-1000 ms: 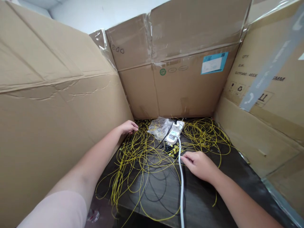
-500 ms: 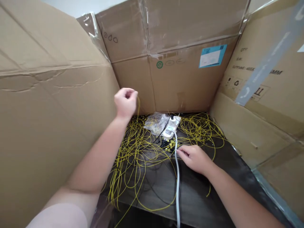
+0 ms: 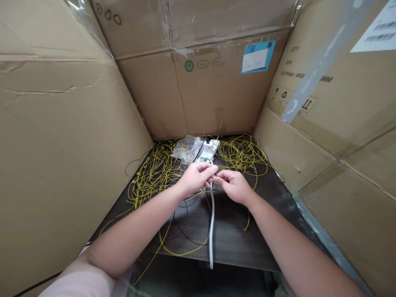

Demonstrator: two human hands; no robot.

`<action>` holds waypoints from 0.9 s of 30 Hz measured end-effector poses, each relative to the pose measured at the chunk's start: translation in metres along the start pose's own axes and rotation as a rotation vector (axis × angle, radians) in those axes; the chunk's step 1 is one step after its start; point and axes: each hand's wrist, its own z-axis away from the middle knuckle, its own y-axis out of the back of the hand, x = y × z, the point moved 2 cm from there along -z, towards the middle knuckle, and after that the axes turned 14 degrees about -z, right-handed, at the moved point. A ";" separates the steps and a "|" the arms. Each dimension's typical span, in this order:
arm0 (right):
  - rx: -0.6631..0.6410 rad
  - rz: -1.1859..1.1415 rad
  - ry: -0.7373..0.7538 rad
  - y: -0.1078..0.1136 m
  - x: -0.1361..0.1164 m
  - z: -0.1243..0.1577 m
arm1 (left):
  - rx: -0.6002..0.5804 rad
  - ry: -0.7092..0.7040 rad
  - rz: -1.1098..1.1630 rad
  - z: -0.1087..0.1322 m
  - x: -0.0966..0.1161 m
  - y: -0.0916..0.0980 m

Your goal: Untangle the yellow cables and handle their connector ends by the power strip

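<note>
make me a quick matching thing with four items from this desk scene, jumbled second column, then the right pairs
Column one
1. wires
2. cable
3. bag
4. left hand

Column two
A. see-through and crumpled
B. fingertips close to those of the right hand
C. yellow, in tangled loops
D. white, running toward the front edge of the table

Right pairs: 1-C, 2-D, 3-A, 4-B
</note>
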 end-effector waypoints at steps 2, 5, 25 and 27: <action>0.022 -0.138 -0.048 0.000 0.001 -0.001 | 0.025 -0.012 0.183 0.000 -0.009 0.005; 0.027 -0.336 -0.152 -0.002 0.005 -0.002 | 0.068 -0.071 0.294 0.000 -0.028 0.007; -0.137 -0.059 -0.125 -0.019 -0.002 0.001 | 0.105 -0.382 -0.106 0.011 -0.034 0.001; -0.073 -0.061 -0.108 -0.018 -0.004 0.002 | 0.219 -0.424 -0.248 0.012 -0.036 0.004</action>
